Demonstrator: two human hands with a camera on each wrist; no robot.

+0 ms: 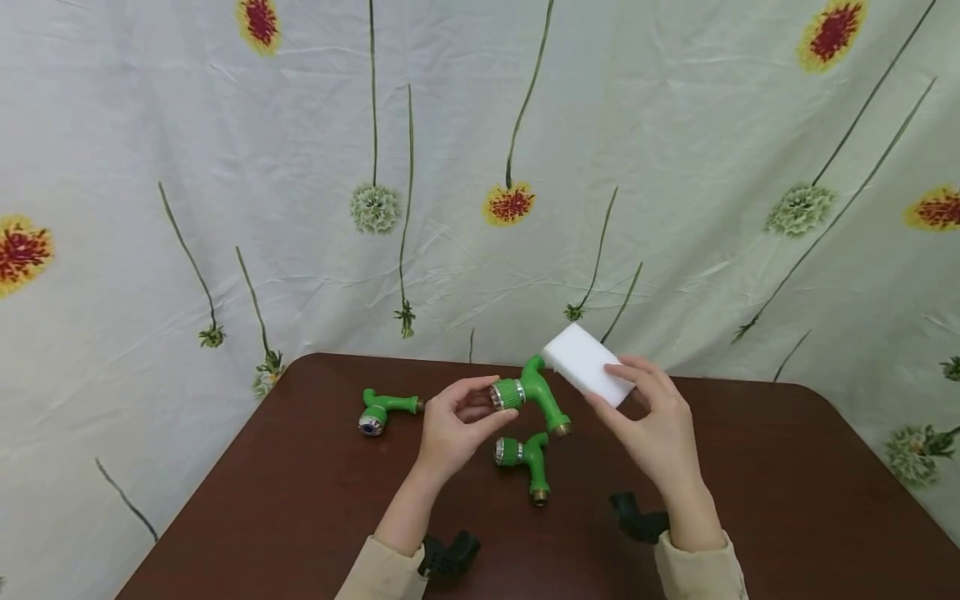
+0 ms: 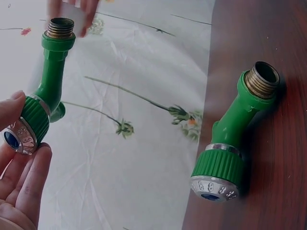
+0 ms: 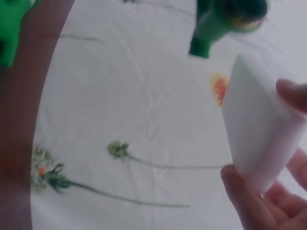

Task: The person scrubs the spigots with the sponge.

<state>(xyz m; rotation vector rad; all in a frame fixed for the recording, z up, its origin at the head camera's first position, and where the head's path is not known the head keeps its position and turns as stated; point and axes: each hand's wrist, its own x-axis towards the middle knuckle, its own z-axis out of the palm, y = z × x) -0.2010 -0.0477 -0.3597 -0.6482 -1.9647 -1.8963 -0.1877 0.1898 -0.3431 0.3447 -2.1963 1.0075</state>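
Observation:
My left hand (image 1: 459,421) grips a green faucet (image 1: 536,387) by its ribbed knob, holding it up above the table. In the left wrist view, thumb and fingers wrap the silver-rimmed knob (image 2: 36,122), and the threaded brass end (image 2: 61,28) points up. My right hand (image 1: 660,421) pinches a white sponge block (image 1: 587,364) between thumb and fingers, close to the faucet's spout. The right wrist view has the sponge (image 3: 261,124) just below the blurred faucet (image 3: 225,21).
A second green faucet (image 1: 534,467) lies on the dark wooden table (image 1: 315,517) below the held one. Another faucet (image 1: 386,406) lies to the left. Behind the table hangs a flower-printed cloth (image 1: 465,125). Black wrist mounts (image 1: 450,554) sit at both wrists.

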